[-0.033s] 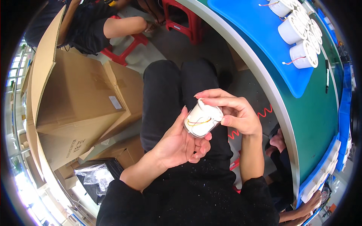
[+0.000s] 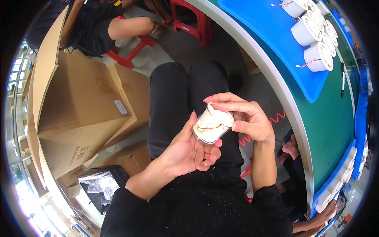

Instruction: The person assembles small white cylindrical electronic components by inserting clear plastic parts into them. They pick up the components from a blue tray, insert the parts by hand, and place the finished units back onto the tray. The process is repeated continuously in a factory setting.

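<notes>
Above my lap I hold a white cylindrical housing (image 2: 213, 118) tilted between both hands. Thin red and yellow wires (image 2: 208, 128) loop across its side, and a clear rim shows around its lower end. My left hand (image 2: 193, 152) cradles it from below, thumb along its left side and fingers curled under it. My right hand (image 2: 248, 118) grips its upper right end, with the fingers over the top edge and the thumb on the side near the wires. What lies inside the housing is hidden.
A green-topped table (image 2: 327, 118) curves along my right, bearing a blue tray (image 2: 272, 43) of several similar white housings (image 2: 306, 31) and a black marker (image 2: 342, 81). At left stands a large open cardboard box (image 2: 83, 102). Red stools (image 2: 193, 23), seated people and a coiled red cord (image 2: 278, 115) are nearby.
</notes>
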Demonstrator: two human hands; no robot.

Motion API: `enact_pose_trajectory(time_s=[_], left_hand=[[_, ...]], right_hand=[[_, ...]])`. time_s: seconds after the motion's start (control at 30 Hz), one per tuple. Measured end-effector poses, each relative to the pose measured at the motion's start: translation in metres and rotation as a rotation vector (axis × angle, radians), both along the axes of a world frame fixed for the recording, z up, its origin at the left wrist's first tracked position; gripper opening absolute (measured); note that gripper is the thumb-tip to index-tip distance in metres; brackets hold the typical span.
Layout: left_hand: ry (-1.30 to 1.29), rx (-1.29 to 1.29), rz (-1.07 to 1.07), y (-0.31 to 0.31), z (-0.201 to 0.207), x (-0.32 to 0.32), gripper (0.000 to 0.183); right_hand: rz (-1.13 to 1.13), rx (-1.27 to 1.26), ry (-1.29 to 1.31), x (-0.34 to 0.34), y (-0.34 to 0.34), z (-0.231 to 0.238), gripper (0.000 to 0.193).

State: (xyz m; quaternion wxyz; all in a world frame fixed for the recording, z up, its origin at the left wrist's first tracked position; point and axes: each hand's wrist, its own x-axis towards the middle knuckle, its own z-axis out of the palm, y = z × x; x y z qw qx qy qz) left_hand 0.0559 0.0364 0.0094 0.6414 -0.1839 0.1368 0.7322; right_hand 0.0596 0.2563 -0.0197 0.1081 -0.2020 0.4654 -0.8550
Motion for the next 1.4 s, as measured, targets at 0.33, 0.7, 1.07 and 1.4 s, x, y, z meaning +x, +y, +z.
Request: enact_pose_trajectory(time_s=[0.33, 0.7, 1.07, 1.4], left_hand=[[-0.12, -0.025, 0.077, 0.006, 0.015, 0.001, 0.086], [0.379, -0.31, 0.102, 0.015, -0.009, 0.017, 0.08], [1.495, -0.495, 0.835, 0.046, -0.001, -0.007, 0.088], [1.258, 0.306, 0.655, 0.1, 0.069, -0.039, 0.089]], right_hand=[[-0.042, 0.2, -0.111, 0.009, -0.017, 0.007, 0.096], [-0.252, 0.458, -0.093, 0.025, -0.031, 0.016, 0.087], [-0.709, 0.711, 0.27, 0.047, -0.045, 0.05, 0.074], [-1.114, 0.65, 0.444, 0.074, -0.023, 0.135, 0.072]])
